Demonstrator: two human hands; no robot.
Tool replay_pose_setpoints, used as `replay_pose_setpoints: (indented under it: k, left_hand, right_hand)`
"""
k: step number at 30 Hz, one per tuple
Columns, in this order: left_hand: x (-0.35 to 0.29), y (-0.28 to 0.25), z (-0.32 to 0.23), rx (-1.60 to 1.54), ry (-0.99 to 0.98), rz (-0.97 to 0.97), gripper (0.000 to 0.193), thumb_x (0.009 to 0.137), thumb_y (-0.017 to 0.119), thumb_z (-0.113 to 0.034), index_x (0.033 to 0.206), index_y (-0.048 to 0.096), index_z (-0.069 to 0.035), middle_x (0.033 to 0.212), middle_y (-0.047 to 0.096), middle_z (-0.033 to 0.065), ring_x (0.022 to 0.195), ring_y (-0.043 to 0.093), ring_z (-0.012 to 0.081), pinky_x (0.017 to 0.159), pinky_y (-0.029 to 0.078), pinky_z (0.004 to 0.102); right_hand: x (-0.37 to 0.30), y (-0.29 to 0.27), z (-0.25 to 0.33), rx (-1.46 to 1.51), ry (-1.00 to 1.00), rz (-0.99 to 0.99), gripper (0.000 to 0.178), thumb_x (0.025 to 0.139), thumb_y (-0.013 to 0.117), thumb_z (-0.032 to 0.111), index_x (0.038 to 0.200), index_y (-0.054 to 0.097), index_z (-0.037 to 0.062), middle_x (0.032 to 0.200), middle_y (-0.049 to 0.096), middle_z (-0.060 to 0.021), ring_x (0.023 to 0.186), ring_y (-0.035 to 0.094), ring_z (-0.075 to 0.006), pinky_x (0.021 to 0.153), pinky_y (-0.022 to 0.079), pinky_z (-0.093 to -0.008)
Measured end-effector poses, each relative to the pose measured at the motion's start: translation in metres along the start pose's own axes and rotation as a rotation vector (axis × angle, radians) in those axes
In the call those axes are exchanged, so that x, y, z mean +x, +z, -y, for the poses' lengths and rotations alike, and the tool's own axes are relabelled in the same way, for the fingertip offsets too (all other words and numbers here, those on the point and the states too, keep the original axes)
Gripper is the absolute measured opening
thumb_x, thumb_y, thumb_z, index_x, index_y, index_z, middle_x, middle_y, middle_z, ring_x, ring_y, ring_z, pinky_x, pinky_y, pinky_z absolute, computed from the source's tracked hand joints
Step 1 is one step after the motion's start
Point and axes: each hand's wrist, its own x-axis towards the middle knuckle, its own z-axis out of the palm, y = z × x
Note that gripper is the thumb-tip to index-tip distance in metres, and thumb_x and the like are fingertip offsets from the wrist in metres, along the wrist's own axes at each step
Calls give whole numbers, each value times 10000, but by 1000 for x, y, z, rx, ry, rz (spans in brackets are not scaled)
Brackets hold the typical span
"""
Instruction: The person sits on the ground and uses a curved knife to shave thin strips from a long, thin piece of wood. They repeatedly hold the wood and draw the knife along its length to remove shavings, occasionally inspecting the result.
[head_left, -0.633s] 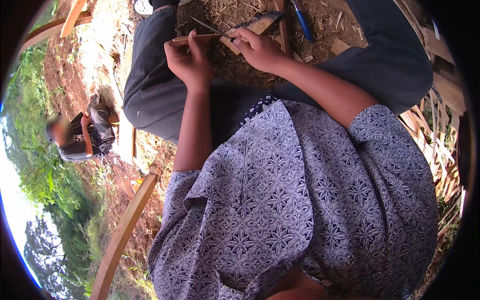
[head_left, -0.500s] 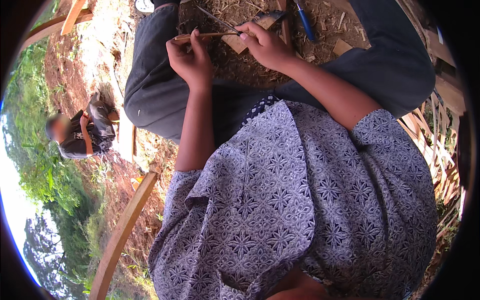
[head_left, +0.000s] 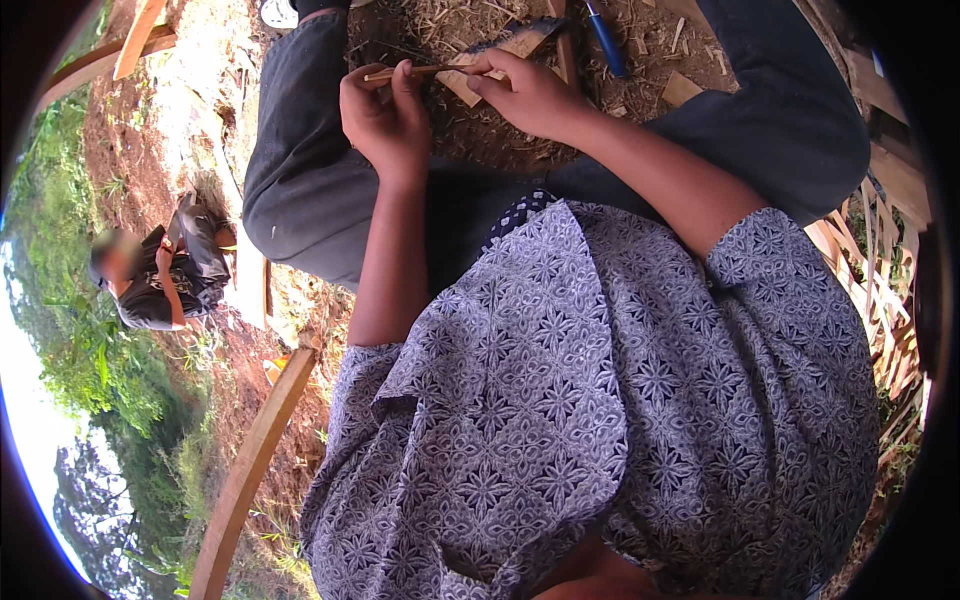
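Note:
A thin wooden stick (head_left: pixel 435 69) spans the gap between my hands, held nearly level above the ground. My left hand (head_left: pixel 388 118) pinches its left part between thumb and fingers, and a short end sticks out past them. My right hand (head_left: pixel 527 95) is closed at the stick's right end. With it my right hand grips a slim knife, whose blade is only a faint line now and whose handle is mostly hidden by the fingers. Just beyond lies a flat pale wood piece (head_left: pixel 462 88) beside a dark-edged one (head_left: pixel 530 38).
A blue-handled tool (head_left: pixel 607 45) lies right of my hands among wood shavings. A small wood block (head_left: pixel 682 89) is near my right leg. Split wood strips (head_left: pixel 865 290) pile at the right. Another person (head_left: pixel 165 275) sits at the left, beyond a curved wooden beam (head_left: pixel 250 460).
The knife blade, plainly seen pointing up and left before, has turned and barely shows now. My left hand has shifted slightly right, still pinching the stick.

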Motion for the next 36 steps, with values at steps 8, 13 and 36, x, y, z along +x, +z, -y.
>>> replay_pose_setpoints:
  k: [8,13,36]
  left_hand:
    - [3,10,23,-197,-29,-27,201,938,748,-70,995,571,7,913,644,62,804,628,110,750,528,251]
    - [5,5,10,64,161,13,209,904,786,-74,948,595,1,878,666,64,775,636,114,728,537,255]
    - [23,10,6,-30,128,49,297,825,842,-131,877,578,-6,848,660,118,716,683,250,629,585,331]
  right_hand:
    - [3,-8,10,22,-72,-20,284,1036,580,380,1129,635,117,672,569,-19,605,526,-94,581,412,-309]
    - [5,-11,-33,-72,107,38,291,1043,575,367,1173,637,114,699,556,4,644,517,-74,586,406,-296]
    - [11,-7,-33,-18,233,74,289,1045,559,339,1226,610,119,704,599,2,634,582,-94,598,450,-283]
